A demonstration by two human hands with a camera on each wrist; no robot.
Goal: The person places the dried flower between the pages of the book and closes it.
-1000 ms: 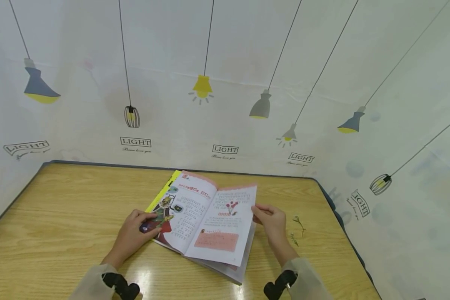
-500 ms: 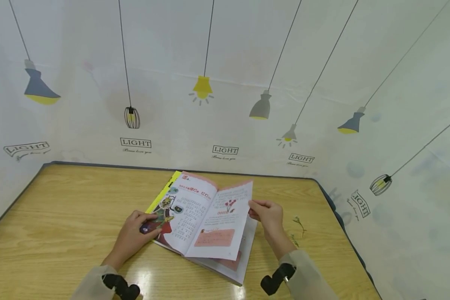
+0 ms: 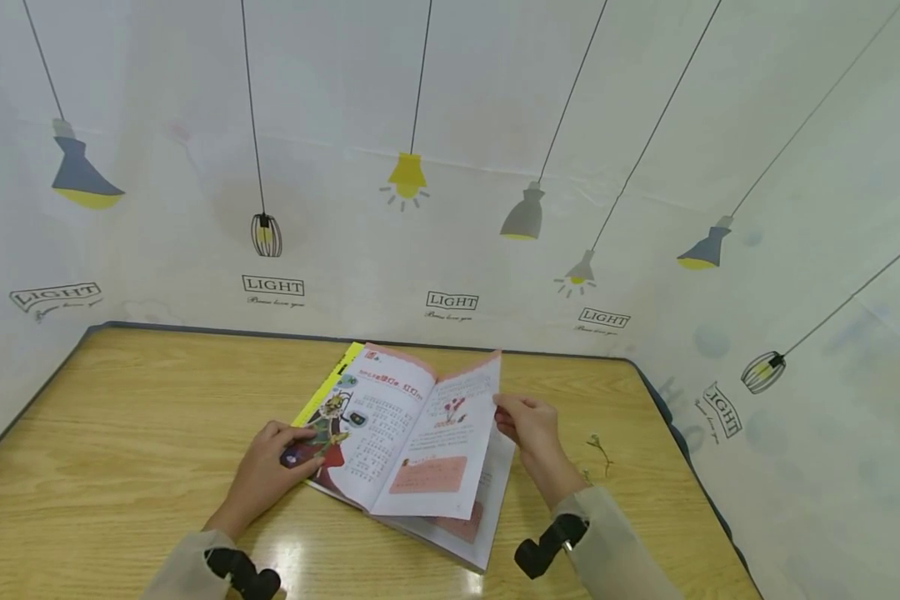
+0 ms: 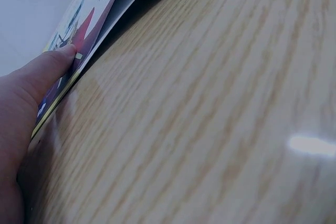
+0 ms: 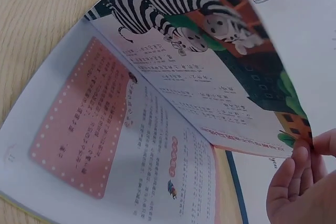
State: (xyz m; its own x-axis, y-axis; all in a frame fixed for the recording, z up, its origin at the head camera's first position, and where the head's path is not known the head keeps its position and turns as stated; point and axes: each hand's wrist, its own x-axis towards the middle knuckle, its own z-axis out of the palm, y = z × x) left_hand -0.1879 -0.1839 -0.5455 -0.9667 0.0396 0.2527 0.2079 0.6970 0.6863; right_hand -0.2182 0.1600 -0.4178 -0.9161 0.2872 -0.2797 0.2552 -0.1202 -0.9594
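Book: an illustrated children's book (image 3: 390, 433) lay open on the wooden worktop (image 3: 120, 417), near the middle of its width and towards the person's side, its spine running at a slant away from the person.
Left hand: the left hand (image 3: 266, 475) rested on the lower left corner of the left page; in the left wrist view the thumb (image 4: 47, 72) pressed down on the page's edge. The fingers (image 3: 300, 433) lay relaxed and fairly straight on the paper, gripping nothing.
Right hand: the right hand (image 3: 532, 429) pinched the outer edge of a single page (image 3: 450, 450) between thumb and fingers (image 5: 294, 177), closed on the paper.
Lifted page: the page stood raised off the right half of the book, tilted towards the spine. Its upper face showed red text, a small red flower drawing and a pink box; in the right wrist view its underside (image 5: 210, 40) carried a zebra picture above lines of print.
Page beneath: the next right-hand page (image 5: 121, 145) lay flat, with a pink dotted-edged box and columns of small text.
Sprig: a small dried plant sprig (image 3: 598, 450) lay on the worktop just to the right of the right hand, apart from the book.
Sleeves: both forearms wore pale sleeves (image 3: 615, 542), each with a black camera mount (image 3: 543, 550) at the wrist.
Backdrop: a white cloth (image 3: 450, 208) printed with hanging lamps and the word LIGHT stood behind and beside the worktop.
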